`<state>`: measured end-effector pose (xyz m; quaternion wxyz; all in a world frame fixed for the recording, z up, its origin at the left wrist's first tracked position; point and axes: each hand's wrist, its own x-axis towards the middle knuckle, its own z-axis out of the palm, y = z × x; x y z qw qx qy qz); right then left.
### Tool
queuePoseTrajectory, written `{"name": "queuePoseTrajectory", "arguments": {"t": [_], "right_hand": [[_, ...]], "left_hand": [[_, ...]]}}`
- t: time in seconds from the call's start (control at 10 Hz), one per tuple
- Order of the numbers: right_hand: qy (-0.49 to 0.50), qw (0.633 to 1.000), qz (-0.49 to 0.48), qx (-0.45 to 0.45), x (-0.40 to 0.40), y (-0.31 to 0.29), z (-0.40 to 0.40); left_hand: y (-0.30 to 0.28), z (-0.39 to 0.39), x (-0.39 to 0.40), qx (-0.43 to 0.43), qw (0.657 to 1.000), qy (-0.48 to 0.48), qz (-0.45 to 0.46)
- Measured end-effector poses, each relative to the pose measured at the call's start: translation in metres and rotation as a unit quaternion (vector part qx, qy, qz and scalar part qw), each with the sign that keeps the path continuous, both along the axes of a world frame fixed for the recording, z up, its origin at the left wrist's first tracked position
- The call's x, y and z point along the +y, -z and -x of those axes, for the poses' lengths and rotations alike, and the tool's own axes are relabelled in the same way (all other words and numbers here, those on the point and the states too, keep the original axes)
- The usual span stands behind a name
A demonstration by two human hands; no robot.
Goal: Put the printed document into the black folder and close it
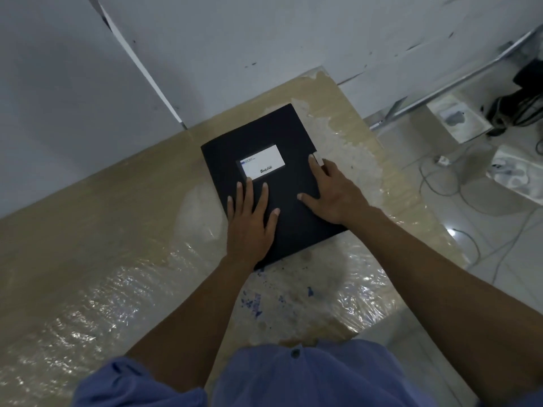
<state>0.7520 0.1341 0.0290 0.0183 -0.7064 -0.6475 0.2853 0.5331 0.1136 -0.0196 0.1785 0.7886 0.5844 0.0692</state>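
Head view. Table [123, 259]: beige, under wrinkled clear plastic. Black folder [291, 195]: closed, flat on the table's far half, near its right edge. Left hand [249, 221]: fingers spread flat on the folder's near left part, gripping nothing. Right hand [335, 192]: flat at the folder's right edge, gripping nothing. White label [262, 162]: on the cover, beyond the left hand. Printed document: not visible.

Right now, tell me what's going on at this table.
A person in a blue shirt is leaning over a plastic-covered table with both hands flat on a closed black folder. The left hand presses the cover just below its white label; the right hand lies along the folder's right edge, fingers by a small white tab. No printed document shows outside the folder.
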Motion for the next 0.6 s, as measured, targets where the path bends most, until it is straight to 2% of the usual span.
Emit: {"name": "queuePoseTrajectory", "arguments": {"t": [0.1,0.2,0.3,0.5,0.6], "right_hand": [[0.035,0.999,-0.017,0.013,-0.008,0.022,0.007],[0.054,0.996,-0.074,0.005,-0.023,0.039,0.018],[0.041,0.988,-0.146,-0.039,-0.030,0.050,0.022],[0.025,0.985,-0.153,-0.070,-0.032,0.041,0.027],[0.003,0.978,-0.204,-0.048,-0.024,0.019,0.041]], "left_hand": [[0.007,-0.003,-0.001,0.025,0.999,-0.006,-0.021],[0.010,-0.004,-0.002,0.042,0.998,-0.006,-0.042],[0.012,-0.005,-0.003,0.054,0.997,-0.005,-0.049],[-0.005,0.003,0.001,0.003,1.000,-0.011,-0.026],[-0.029,0.015,0.013,-0.015,0.997,-0.027,-0.076]]}}
